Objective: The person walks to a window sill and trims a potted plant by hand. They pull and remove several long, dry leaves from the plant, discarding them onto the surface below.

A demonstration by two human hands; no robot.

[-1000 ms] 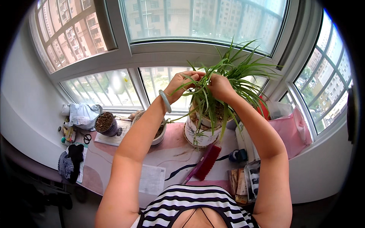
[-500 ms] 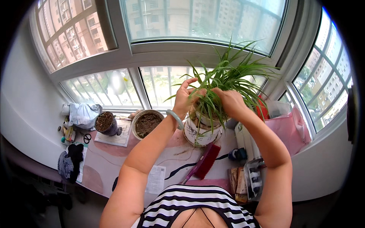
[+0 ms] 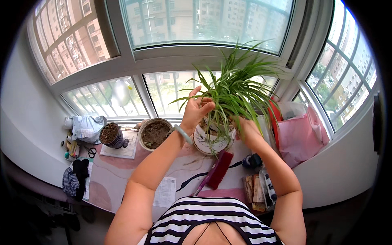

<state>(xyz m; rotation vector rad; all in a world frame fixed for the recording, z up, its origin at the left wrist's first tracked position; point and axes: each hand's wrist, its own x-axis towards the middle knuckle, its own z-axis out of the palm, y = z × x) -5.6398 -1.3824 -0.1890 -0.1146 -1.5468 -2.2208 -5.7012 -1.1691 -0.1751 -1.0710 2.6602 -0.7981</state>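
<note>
Green plant (image 3: 241, 94) on the surface (image 3: 116, 175)

Toward the left I saw a dark pot (image 3: 117, 141) of soil, then a wider round pot (image 3: 141, 137), also soil-filled. Next came the left hand (image 3: 198, 110), its grip loose, thumb and fingers parted, nothing visible in hold, beside the plant. That stood in a white pot (image 3: 209, 142), with a red brush (image 3: 220, 170) in front. Fingertips hidden, the right hand's (image 3: 249, 131) grip I could not judge. Farther right sat a pink bag (image 3: 304, 139).
</note>
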